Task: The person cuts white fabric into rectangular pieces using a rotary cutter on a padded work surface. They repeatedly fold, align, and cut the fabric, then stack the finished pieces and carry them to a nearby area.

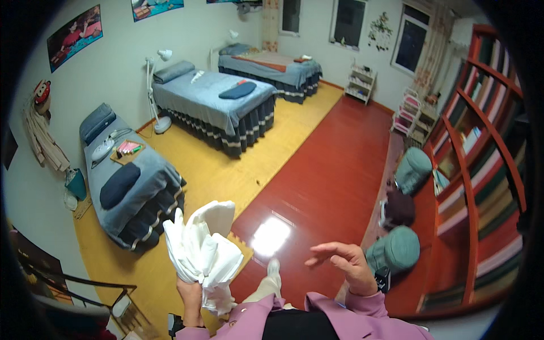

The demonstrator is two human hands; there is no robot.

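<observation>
My left hand (191, 296) grips a crumpled white bundle (205, 249) from below, in front of my body. The bundle's folds fan out above the hand; whether it is thin cloth or plastic I cannot tell. Most of my left fingers are hidden behind it. My right hand (345, 263) hangs in the air to the right of my body, with its fingers stretched out and nothing in them. It is apart from the bundle, near a green round stool (396, 249). Both arms have pink sleeves.
Three beds with blue covers stand ahead and left, including the near one (122, 187) and middle one (215, 105). A white floor lamp (161, 123) stands between them. Along the right are another green stool (413, 167) and a red shelf (460, 218). A dark rail (85, 280) is lower left.
</observation>
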